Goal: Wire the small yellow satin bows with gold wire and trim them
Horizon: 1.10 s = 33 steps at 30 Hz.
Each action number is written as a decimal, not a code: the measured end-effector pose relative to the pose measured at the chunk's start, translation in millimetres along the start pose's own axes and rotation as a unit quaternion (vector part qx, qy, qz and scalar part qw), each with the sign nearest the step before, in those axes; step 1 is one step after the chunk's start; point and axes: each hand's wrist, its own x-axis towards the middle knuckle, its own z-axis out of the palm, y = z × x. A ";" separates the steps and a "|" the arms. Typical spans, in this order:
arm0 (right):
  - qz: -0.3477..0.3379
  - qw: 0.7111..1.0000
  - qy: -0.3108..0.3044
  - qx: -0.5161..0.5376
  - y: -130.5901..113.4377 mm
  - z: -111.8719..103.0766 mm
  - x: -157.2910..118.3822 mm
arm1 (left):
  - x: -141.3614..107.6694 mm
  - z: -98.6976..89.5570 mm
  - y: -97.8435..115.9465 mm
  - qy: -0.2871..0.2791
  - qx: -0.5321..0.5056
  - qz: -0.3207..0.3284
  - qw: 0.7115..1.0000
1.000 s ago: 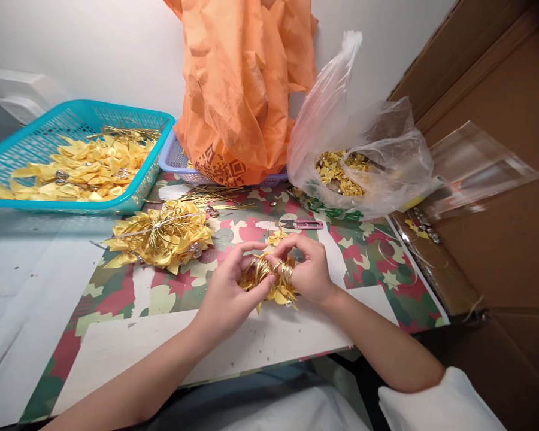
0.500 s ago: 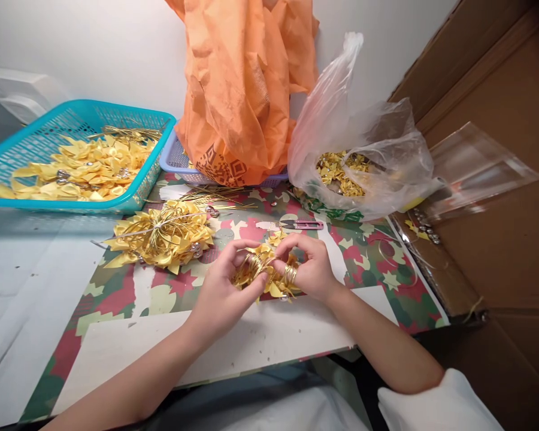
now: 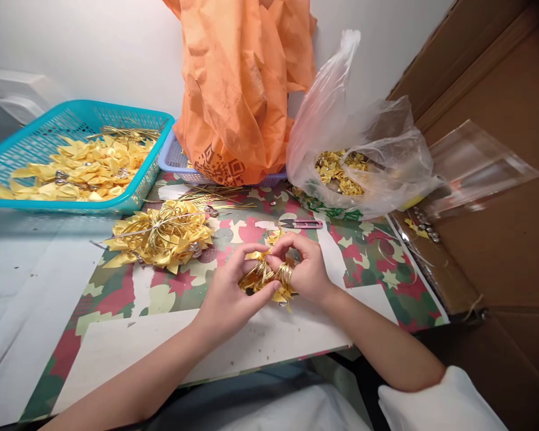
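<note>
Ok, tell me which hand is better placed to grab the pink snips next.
Probably the right hand: the pink snips lie just beyond its knuckles, while the left hand is farther off. The right's fingers are at the gold wire, so they may need freeing first.

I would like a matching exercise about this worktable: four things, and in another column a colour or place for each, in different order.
1. snips
2. large basket
3. orange bag
4. yellow bunch nearest the person

A. between the left hand and the right hand
B. pink handle
C. partly hides a lilac basket
D. turquoise

Pairs: 1-B, 2-D, 3-C, 4-A
</note>
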 end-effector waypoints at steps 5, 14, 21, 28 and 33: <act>0.019 1.000 0.001 0.003 1.1 0.1 -0.1 | -0.6 0.4 0.0 -0.016 -0.061 -0.021 0.998; 0.023 0.999 0.025 -0.021 -3.3 3.8 -0.8 | -2.2 4.4 5.0 0.015 -0.030 0.001 0.999; 0.025 0.999 0.028 -0.026 -3.9 4.8 -2.1 | -0.7 5.7 4.0 0.032 -0.023 0.004 0.999; 0.016 0.999 0.030 -0.024 -3.3 5.4 -1.3 | -1.1 5.7 2.9 0.031 -0.017 -0.003 0.999; 0.024 0.999 0.027 -0.031 -3.8 5.0 -1.2 | -0.9 5.4 3.5 0.027 -0.020 -0.007 0.999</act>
